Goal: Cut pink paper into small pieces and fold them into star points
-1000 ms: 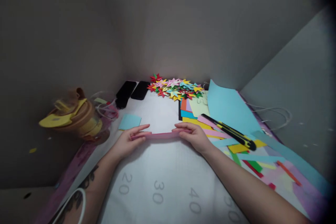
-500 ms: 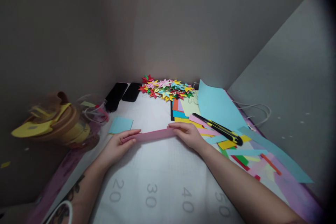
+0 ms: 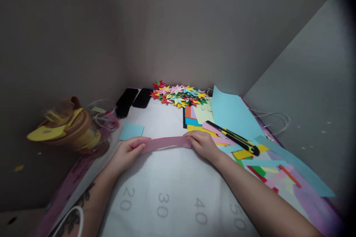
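Note:
A pink paper strip stretches between my two hands, just above the white numbered mat. Its left end is pinched between the thumb and fingers of my left hand. At the other end, my right hand grips the strip with its fingertips. The strip bows slightly along its length. Light blue paper squares lie just beyond my left hand. To the right of my right hand, a black and yellow utility knife rests on coloured paper.
Folded paper stars are heaped at the back by the wall. Two dark phones lie left of them. A brown and yellow lidded cup stands at left. Large blue sheets and scattered paper scraps cover the right side.
The pink strip has turned so more of its flat face shows, and it bows slightly. Both hands keep their grip. The whole view has shifted a little, with everything appearing further right.

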`<state>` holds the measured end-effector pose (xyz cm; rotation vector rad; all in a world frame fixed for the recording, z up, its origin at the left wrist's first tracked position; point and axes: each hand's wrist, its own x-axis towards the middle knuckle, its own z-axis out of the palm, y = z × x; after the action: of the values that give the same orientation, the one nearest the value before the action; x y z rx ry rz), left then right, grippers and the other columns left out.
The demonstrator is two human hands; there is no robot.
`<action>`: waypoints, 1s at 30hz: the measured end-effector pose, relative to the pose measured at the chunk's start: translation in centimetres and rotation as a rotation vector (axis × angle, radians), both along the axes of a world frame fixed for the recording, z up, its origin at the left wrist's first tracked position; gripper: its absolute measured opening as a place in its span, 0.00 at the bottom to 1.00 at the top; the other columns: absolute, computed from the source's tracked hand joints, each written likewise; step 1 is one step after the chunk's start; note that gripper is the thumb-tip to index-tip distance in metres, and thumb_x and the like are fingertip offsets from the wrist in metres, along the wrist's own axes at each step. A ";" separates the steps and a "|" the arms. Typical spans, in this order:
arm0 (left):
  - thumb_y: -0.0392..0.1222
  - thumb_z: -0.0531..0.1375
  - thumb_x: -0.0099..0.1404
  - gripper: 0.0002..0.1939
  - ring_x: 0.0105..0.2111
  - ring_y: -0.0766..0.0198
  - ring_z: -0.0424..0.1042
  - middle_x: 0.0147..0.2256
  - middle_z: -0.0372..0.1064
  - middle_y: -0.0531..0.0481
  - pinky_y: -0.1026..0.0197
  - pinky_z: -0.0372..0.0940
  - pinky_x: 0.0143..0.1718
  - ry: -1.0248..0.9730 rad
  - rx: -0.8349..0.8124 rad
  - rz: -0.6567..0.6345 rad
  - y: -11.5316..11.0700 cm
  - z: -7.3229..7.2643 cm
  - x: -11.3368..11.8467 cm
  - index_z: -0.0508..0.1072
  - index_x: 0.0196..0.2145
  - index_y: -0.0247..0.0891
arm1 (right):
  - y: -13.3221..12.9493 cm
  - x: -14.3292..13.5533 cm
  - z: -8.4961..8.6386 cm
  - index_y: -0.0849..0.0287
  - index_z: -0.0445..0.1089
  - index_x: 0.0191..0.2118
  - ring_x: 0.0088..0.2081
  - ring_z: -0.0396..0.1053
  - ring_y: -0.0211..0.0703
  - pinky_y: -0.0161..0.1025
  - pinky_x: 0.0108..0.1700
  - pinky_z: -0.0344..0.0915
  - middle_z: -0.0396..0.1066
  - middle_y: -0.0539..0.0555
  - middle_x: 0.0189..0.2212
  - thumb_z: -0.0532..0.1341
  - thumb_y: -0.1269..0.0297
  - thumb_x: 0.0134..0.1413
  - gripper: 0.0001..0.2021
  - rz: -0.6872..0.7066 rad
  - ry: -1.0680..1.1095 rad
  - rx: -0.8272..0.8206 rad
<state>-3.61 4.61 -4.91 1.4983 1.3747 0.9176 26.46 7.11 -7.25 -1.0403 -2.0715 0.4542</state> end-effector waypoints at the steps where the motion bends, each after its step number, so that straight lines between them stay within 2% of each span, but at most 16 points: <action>1: 0.49 0.63 0.53 0.15 0.35 0.57 0.75 0.35 0.78 0.47 0.60 0.68 0.38 -0.017 -0.003 0.053 0.1 -0.1 -0.2 0.79 0.36 0.38 | 0.0 0.0 0.3 0.56 0.74 0.35 0.34 0.74 0.42 0.38 0.38 0.68 0.77 0.54 0.32 0.54 0.67 0.58 0.11 -0.003 -0.010 -0.026; 3: 0.49 0.65 0.51 0.16 0.32 0.59 0.74 0.31 0.77 0.47 0.61 0.68 0.34 -0.112 -0.012 0.210 0.6 -0.2 -0.7 0.79 0.35 0.36 | -0.1 0.1 1.0 0.57 0.73 0.30 0.31 0.72 0.42 0.37 0.35 0.66 0.75 0.53 0.28 0.54 0.66 0.57 0.10 -0.022 -0.006 -0.103; 5: 0.47 0.67 0.50 0.17 0.32 0.60 0.74 0.32 0.77 0.47 0.62 0.68 0.33 -0.313 0.001 0.415 1.0 0.0 -1.0 0.77 0.36 0.35 | -0.1 0.0 1.5 0.58 0.70 0.26 0.26 0.69 0.40 0.35 0.30 0.63 0.72 0.51 0.22 0.55 0.64 0.55 0.10 -0.085 0.073 -0.232; 8: 0.42 0.65 0.55 0.12 0.39 0.64 0.74 0.39 0.75 0.47 0.64 0.67 0.37 -0.684 0.025 0.692 0.8 1.0 0.1 0.74 0.39 0.38 | -0.2 -0.5 1.7 0.58 0.65 0.22 0.16 0.58 0.34 0.31 0.19 0.52 0.61 0.45 0.12 0.60 0.56 0.50 0.13 -0.230 0.418 -0.571; 10: 0.40 0.62 0.60 0.07 0.41 0.66 0.73 0.43 0.74 0.47 0.66 0.67 0.39 -0.857 -0.111 0.743 0.0 1.6 2.4 0.73 0.37 0.39 | -0.6 -1.3 1.7 0.57 0.62 0.20 0.12 0.50 0.31 0.30 0.15 0.43 0.55 0.43 0.09 0.63 0.50 0.43 0.16 -0.281 0.677 -0.809; 12: 0.44 0.60 0.62 0.08 0.42 0.63 0.73 0.45 0.73 0.45 0.63 0.67 0.40 -0.942 -0.423 0.502 -1.0 1.9 5.6 0.73 0.36 0.37 | -1.4 -2.3 1.5 0.57 0.61 0.20 0.10 0.48 0.30 0.30 0.14 0.40 0.54 0.43 0.08 0.63 0.46 0.38 0.19 -0.270 0.751 -0.910; 13: 0.46 0.61 0.62 0.10 0.44 0.60 0.73 0.45 0.73 0.43 0.61 0.67 0.41 -0.966 -0.517 0.349 -1.3 1.8 7.3 0.73 0.38 0.37 | -2.0 -2.8 1.5 0.57 0.61 0.20 0.10 0.48 0.30 0.30 0.13 0.40 0.53 0.43 0.07 0.64 0.45 0.37 0.20 -0.253 0.761 -0.943; 14: 0.46 0.61 0.61 0.13 0.46 0.58 0.72 0.46 0.73 0.42 0.59 0.67 0.45 -1.003 -0.522 0.194 -1.5 1.7 8.9 0.73 0.40 0.35 | -2.6 -3.2 1.4 0.57 0.62 0.20 0.10 0.47 0.30 0.30 0.13 0.40 0.54 0.43 0.07 0.64 0.44 0.36 0.21 -0.229 0.765 -0.979; 15: 0.45 0.62 0.60 0.14 0.47 0.55 0.72 0.45 0.73 0.39 0.56 0.66 0.48 -1.047 -0.493 0.131 -1.5 1.6 10.2 0.73 0.41 0.33 | -3.2 -3.6 1.3 0.58 0.62 0.20 0.10 0.47 0.29 0.29 0.13 0.39 0.54 0.43 0.07 0.65 0.44 0.35 0.21 -0.201 0.778 -1.026; 17: 0.40 0.62 0.60 0.15 0.49 0.54 0.70 0.47 0.73 0.41 0.53 0.63 0.53 -1.165 -0.462 0.177 -1.0 1.2 11.7 0.72 0.45 0.35 | -4.4 -3.9 1.0 0.59 0.63 0.20 0.10 0.48 0.28 0.29 0.13 0.39 0.56 0.44 0.07 0.65 0.45 0.37 0.21 -0.166 0.782 -1.077; 19: 0.36 0.59 0.61 0.17 0.50 0.56 0.70 0.49 0.72 0.42 0.52 0.62 0.55 -1.242 -0.457 0.232 -0.2 0.8 11.9 0.70 0.49 0.37 | -5.2 -3.9 0.6 0.59 0.62 0.21 0.10 0.49 0.28 0.28 0.14 0.40 0.59 0.45 0.08 0.64 0.46 0.40 0.20 -0.154 0.758 -1.074; 23: 0.33 0.59 0.60 0.20 0.48 0.58 0.71 0.46 0.73 0.42 0.54 0.62 0.54 -1.236 -0.448 0.246 0.3 0.4 11.1 0.69 0.51 0.36 | -5.4 -3.6 0.1 0.60 0.63 0.24 0.13 0.54 0.29 0.28 0.16 0.46 0.64 0.46 0.13 0.62 0.49 0.47 0.18 -0.094 0.679 -0.977; 26: 0.35 0.59 0.60 0.19 0.46 0.57 0.72 0.46 0.73 0.42 0.53 0.64 0.53 -1.217 -0.444 0.195 0.0 0.4 10.8 0.70 0.51 0.36 | -5.1 -3.9 0.1 0.59 0.62 0.24 0.14 0.56 0.29 0.29 0.17 0.50 0.62 0.44 0.14 0.62 0.51 0.50 0.16 -0.071 0.608 -0.905; 30: 0.35 0.60 0.60 0.20 0.43 0.59 0.73 0.43 0.73 0.44 0.55 0.65 0.51 -1.219 -0.445 0.185 0.2 0.7 9.7 0.70 0.51 0.37 | -5.1 -4.1 0.2 0.58 0.60 0.23 0.14 0.55 0.31 0.30 0.17 0.49 0.59 0.43 0.13 0.60 0.51 0.51 0.17 -0.070 0.500 -0.933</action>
<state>6.07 4.80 -4.22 0.2842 0.6925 1.2173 22.38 2.02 -7.07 -1.3111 -1.3410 1.5536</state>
